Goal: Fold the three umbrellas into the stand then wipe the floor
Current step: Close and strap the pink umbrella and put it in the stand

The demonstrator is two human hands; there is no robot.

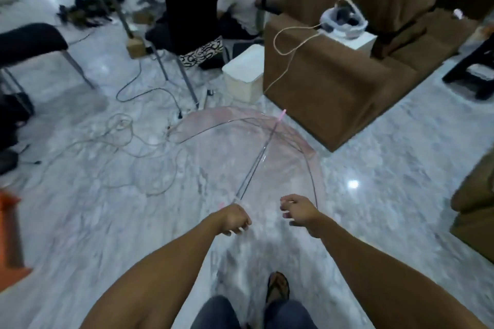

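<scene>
An open transparent umbrella (pixel 280 168) with a pink rim and pink tip lies tilted over the marble floor (pixel 387 168), its tip pointing toward the brown sofa. Its thin shaft runs from the tip down to my left hand (pixel 236 219), which is closed around the handle end. My right hand (pixel 298 208) hovers just to the right with fingers apart, near the canopy edge, holding nothing. No stand or other umbrella can be made out.
A brown sofa (pixel 347 67) stands at the right, with a white bin (pixel 244 75) beside it. Loose cables (pixel 139 141) sprawl over the floor at the left. Chairs and seated people (pixel 192 8) fill the back. An orange object (pixel 10 235) sits at the left edge.
</scene>
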